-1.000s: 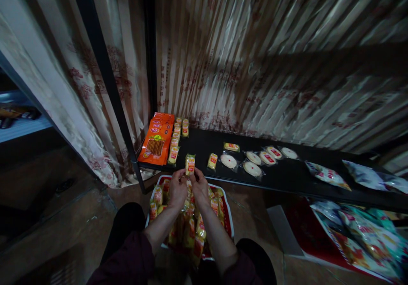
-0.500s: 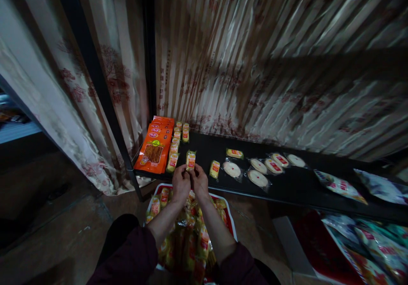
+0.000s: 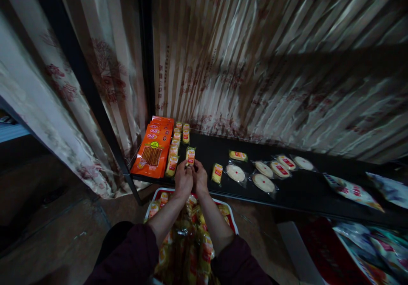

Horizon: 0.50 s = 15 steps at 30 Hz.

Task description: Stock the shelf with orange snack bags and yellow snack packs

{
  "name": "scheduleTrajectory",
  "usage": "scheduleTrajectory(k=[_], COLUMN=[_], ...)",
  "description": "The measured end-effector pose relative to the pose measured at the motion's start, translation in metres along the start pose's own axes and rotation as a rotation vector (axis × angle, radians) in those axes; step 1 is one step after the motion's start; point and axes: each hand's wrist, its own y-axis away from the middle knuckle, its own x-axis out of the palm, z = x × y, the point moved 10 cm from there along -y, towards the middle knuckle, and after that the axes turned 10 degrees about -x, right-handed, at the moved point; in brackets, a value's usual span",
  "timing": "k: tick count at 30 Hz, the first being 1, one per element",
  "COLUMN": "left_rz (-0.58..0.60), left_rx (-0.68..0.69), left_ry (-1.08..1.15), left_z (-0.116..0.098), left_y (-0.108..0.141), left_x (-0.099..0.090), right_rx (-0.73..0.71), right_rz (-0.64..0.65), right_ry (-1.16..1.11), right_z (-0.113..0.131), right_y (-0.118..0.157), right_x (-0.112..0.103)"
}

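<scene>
A small yellow packaged cake [image 3: 190, 156] with a red and white label stands tilted at the fingertips of both hands, over the front part of the black shelf [image 3: 204, 147]. My left hand [image 3: 184, 179] pinches its lower end from the left. My right hand [image 3: 200, 178] closes on the same end from the right; its fingertips are partly hidden. Just left of the hands runs a row of the same packaged cakes [image 3: 172, 165], with a shorter row [image 3: 186, 136] behind. Below my forearms, a white-rimmed red crate [image 3: 234, 223] holds many more cakes.
Orange snack packets [image 3: 151, 155] overlap at the shelf's left end, beside a dark metal post [image 3: 92, 87]. To the right lie two yellow cakes [image 3: 217, 173], several round white wrapped pastries [image 3: 236, 173] and larger bags [image 3: 352, 190]. A patterned curtain [image 3: 255, 64] hangs behind. A box of bags [image 3: 321, 251] stands lower right.
The view has turned slightly, so things on the right sit farther right. Both hands stay at the cake, with their fingers closed a little more around its lower end.
</scene>
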Motion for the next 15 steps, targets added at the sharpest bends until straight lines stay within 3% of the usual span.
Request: scheduleTrajectory(k=[9,15], left_rz=[0.031,0.001], left_rx=[0.037,0.088], left_ry=[-0.038,-0.346], left_z=[-0.010,-0.014], left_y=[-0.019,-0.032], left_x=[0.020,0.029], right_rx=[-0.049,-0.077], right_rz=[-0.010,-0.004], right_ry=[-0.021,0.032], right_z=[-0.009,-0.009], right_y=[-0.027,-0.037], right_x=[0.013,0.018])
